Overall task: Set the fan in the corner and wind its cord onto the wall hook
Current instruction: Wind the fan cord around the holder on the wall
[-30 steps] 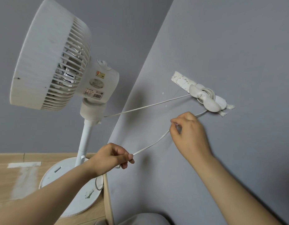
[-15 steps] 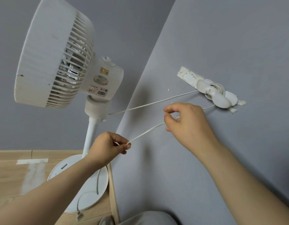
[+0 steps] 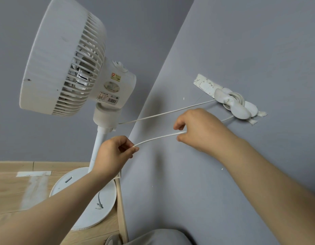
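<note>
Both the left hand and the right hand pinch the thin white cord with curled fingers; its turns wrap the glossy wall hook.

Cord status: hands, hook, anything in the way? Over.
Both hold the cord: left hand low, right hand nearer the hook. Some turns on hook, strand runs between hands. In corner, the fan; nothing blocks hook.

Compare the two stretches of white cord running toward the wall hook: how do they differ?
The upper stretch runs from the neck of the fan to the wall hook, held by neither hand; the lower stretch is gripped between the left hand and right hand. The upper stretch looks straight and taut; the lower stretch curves slightly. Both are thin, white cord leading to the hook.
</note>
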A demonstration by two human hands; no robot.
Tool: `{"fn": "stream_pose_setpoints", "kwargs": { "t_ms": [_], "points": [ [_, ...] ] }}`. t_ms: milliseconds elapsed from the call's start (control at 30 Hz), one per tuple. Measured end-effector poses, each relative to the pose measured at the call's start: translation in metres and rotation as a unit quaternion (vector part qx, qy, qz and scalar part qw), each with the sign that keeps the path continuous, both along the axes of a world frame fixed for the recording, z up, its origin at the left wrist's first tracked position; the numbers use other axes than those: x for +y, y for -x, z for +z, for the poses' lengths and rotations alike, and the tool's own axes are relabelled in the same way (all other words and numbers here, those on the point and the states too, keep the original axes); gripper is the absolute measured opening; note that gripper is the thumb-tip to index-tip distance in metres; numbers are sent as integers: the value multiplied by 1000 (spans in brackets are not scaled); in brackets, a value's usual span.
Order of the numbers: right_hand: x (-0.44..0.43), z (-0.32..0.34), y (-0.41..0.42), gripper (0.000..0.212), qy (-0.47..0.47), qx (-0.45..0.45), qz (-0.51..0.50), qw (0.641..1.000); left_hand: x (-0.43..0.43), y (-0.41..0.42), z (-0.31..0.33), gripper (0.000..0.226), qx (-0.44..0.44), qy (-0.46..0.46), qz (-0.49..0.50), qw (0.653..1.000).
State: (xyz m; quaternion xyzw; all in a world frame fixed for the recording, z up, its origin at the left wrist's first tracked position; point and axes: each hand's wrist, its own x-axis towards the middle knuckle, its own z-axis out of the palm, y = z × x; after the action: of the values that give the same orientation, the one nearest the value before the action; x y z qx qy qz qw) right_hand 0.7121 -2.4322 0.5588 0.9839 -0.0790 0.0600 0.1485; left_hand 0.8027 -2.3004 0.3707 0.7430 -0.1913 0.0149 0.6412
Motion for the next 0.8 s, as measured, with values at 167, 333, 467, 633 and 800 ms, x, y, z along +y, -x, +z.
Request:
{"fn": "stream_pose_setpoints", "kwargs": {
  "t_ms": [167, 333, 467, 633, 800],
  "points": [
    [-7, 1, -20, 17, 73, 5, 46, 996, 0, -1, -1, 18, -8, 4, -1, 1000],
    [-10, 11, -38, 18, 114, 18, 78, 990, 0, -1, 2, 8, 29, 69, -100, 992],
    [-20, 22, -55, 21, 81, 25, 62, 994, -4, 2, 1, 13, 52, 89, -142, 985],
    [-23, 42, -62, 22, 51, 19, 55, 997, -6, 0, 2, 10, 67, 120, -141, 980],
    [-34, 58, -70, 19, -13, -4, 29, 999, -8, -1, 2, 6, 75, 140, -141, 977]
  ]
}}
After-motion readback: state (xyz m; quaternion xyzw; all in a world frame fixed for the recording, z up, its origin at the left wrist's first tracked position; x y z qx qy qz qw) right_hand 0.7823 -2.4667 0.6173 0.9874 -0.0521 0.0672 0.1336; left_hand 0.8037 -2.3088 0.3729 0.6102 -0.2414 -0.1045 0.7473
